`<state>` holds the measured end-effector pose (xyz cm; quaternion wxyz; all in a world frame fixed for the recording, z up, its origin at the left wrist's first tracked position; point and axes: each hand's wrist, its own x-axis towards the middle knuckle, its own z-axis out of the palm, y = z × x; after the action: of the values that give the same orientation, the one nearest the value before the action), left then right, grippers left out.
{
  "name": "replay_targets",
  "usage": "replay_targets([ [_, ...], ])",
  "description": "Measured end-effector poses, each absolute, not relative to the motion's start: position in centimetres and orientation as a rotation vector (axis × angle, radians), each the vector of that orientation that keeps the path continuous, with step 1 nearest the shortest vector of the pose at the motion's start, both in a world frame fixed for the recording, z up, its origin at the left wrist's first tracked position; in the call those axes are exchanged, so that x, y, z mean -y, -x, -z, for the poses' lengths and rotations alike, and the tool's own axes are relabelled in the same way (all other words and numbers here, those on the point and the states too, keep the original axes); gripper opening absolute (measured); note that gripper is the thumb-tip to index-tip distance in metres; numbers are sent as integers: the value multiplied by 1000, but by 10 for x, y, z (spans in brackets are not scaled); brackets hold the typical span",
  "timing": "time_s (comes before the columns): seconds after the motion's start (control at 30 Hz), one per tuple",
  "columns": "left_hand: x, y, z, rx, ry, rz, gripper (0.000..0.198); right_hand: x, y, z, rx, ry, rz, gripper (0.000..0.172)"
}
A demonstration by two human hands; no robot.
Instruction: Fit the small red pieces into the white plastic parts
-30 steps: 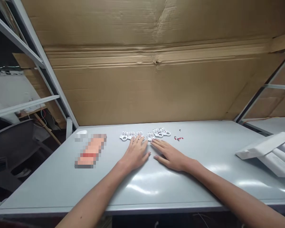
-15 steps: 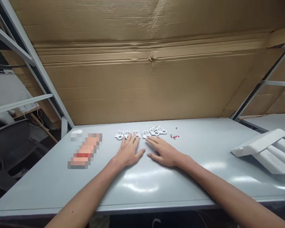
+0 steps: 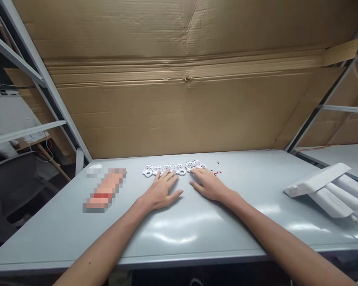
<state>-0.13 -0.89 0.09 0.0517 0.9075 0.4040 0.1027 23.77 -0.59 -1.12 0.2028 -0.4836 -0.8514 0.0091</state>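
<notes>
Several small white plastic parts [image 3: 180, 169], each with a ring-shaped opening and little pegs or holes, lie in a row toward the back of the table. My left hand [image 3: 161, 191] rests flat with fingers spread, its fingertips at the near edge of the left parts and partly covering them. My right hand [image 3: 209, 184] lies palm down, fingers stretched toward the two overlapping parts [image 3: 197, 163] at the row's right end. Whether it touches them I cannot tell. Tiny red and black pieces [image 3: 217, 172] sit just beyond it, partly hidden by the hand.
A blurred-out, pinkish flat item [image 3: 106, 188] and a small white object [image 3: 94, 169] lie at the left. White foam-like blocks [image 3: 322, 182] lean at the right. A cardboard wall [image 3: 179, 119] closes off the back, with metal frame posts [image 3: 59, 99] at the sides.
My right hand has shifted a little right and away from me, toward the row's right end and the tiny pieces. My left hand stays nearly still. The whole view has moved slightly.
</notes>
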Motion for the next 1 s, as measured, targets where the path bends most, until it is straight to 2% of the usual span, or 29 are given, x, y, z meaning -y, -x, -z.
replay_targets([
  [0.17, 9, -1, -1, -1204, -2763, -332, 62, 11, -241, 4, 2275, 1335, 74, 30],
  [0.33, 9, -2, 0, -1221, -2767, -301, 63, -5, -248, 11, 2245, 1298, 101, 41],
  [0.4, 9, -3, 0, -1228, -2773, -300, 63, -12, -250, 15, 2305, 1268, 53, 45],
  [0.63, 10, -1, 1, -1340, -2805, -363, 57, -4, -254, 8, 2335, 1238, -85, 34],
  [0.8, 13, 4, -1, -1286, -2825, -458, 57, 18, -241, 3, 2328, 1071, -278, 42],
  [1.0, 14, 4, -2, -1079, -2860, -527, 42, 24, -226, 1, 2379, 893, -445, 27],
])
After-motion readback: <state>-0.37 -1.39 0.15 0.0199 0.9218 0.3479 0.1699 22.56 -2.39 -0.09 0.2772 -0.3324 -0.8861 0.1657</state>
